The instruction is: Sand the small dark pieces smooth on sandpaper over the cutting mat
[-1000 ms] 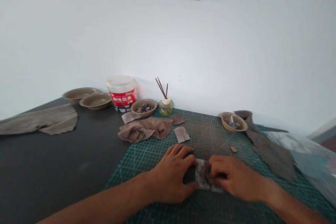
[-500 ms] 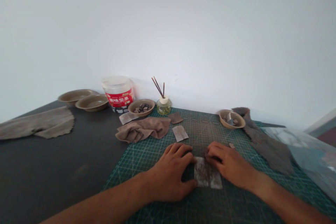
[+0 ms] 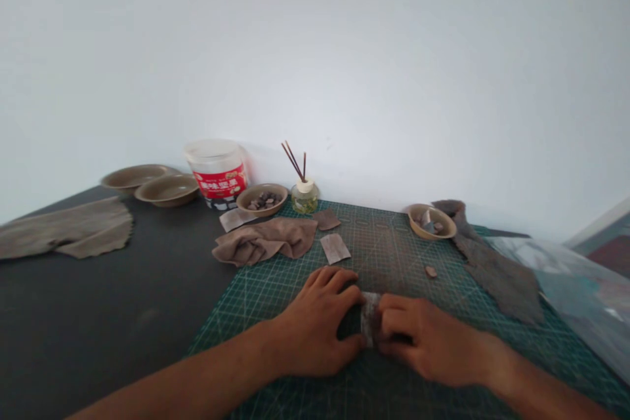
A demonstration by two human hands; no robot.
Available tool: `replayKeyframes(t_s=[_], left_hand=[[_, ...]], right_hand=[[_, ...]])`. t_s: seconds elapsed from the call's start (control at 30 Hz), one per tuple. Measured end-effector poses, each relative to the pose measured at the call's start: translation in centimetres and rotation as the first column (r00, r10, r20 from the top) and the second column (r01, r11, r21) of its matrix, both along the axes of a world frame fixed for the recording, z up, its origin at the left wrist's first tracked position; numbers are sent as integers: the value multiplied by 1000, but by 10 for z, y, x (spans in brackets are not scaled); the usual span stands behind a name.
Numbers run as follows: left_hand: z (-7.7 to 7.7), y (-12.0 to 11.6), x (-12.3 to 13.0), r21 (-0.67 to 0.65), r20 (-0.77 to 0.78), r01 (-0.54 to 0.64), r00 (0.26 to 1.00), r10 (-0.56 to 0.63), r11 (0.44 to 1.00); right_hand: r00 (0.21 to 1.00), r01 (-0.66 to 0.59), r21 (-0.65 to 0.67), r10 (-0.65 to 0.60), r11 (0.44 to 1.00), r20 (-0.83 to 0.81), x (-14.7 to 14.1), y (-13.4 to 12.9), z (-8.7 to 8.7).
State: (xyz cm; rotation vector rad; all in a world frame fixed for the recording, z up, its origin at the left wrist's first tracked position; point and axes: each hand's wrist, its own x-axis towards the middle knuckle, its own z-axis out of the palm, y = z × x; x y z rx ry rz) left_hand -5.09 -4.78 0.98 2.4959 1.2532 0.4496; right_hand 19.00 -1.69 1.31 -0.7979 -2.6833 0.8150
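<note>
A small, grey-white streaked piece, looking like worn sandpaper (image 3: 369,319), lies flat on the green cutting mat (image 3: 260,295). My left hand (image 3: 319,321) holds its left edge down with the thumb and forefinger, the other fingers spread on the mat. On its right part rests my right hand (image 3: 428,338), closed with fingers curled under. Whatever those fingers pinch is hidden, and they cover much of the piece. Beyond my hands lie a paler rectangular piece (image 3: 335,248) and a brown one (image 3: 326,219). A small brown stone chip (image 3: 431,272) sits behind my right hand.
Small bowls of stone chips stand at the back left (image 3: 262,200) and back right (image 3: 432,222). Near them are a crumpled brown cloth (image 3: 268,241), a reed diffuser (image 3: 304,197), a plastic tub (image 3: 219,174), a grey cloth (image 3: 502,279) and a clear plastic bag (image 3: 581,302).
My right hand has moved slightly left and nearer to me, its fingers curling tighter over the streaked piece and covering more of it. My left hand stays in place. The view has shifted slightly.
</note>
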Motion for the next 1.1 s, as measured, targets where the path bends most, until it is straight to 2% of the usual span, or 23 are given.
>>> replayKeyframes(t_s=[0.03,0.17,0.2,0.33,0.5,0.63,0.73,0.8,0.93,1.1], left_hand=[[0,0,0,4,-2,0,1000,0,1000],[-1,0,0,-2,-11,-6,1000,6,1000],[-1,0,0,-1,-12,-6,1000,6,1000],[-2,0,0,15,-7,-4,1000,4,1000],[-2,0,0,12,8,-16,1000,16,1000],[-3,-1,0,20,12,-14,1000,14,1000],[-4,-1,0,17,9,-17,1000,17,1000],[-4,-1,0,14,19,-18,1000,18,1000],[-3,0,0,15,26,-13,1000,13,1000],[-4,0,1,25,24,-19,1000,18,1000]], right_hand=[[1000,11,6,-10,1000,-16,-2,0,-1],[971,239,68,-237,969,-45,-2,5,-6],[968,249,64,-247,966,-47,-1,6,-7],[995,97,47,-95,994,-38,0,5,-11],[974,217,30,-215,976,-72,-1,5,-11],[994,94,15,-93,995,-51,-5,3,-10],[985,168,59,-165,984,-51,-3,5,-8],[985,173,53,-171,984,-26,-1,6,-6],[999,29,-1,-29,1000,-23,0,5,-8],[987,150,22,-148,988,-64,-2,10,-8]])
